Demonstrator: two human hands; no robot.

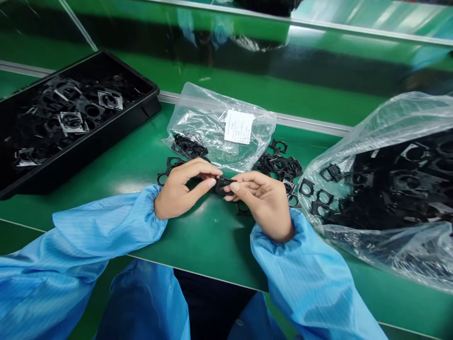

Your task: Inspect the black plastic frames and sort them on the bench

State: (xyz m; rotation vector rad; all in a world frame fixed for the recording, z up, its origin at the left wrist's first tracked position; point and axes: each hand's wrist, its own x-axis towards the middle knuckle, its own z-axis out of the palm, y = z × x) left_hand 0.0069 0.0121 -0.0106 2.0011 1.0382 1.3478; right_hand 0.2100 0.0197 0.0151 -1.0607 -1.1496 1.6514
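Note:
My left hand (180,191) and my right hand (264,198) meet over the green table, both in blue sleeves. Their fingertips pinch one small black plastic part (223,185) between them. Just behind the hands lie several loose black ring-shaped parts (283,165) on the table. A small clear plastic bag (221,125) with a white label holds a few more black parts.
A black tray (76,141) with several black and silver frame parts stands at the left. A large clear bag (389,189) full of black parts lies at the right. A metal rail (311,123) runs across behind, with a green belt beyond it.

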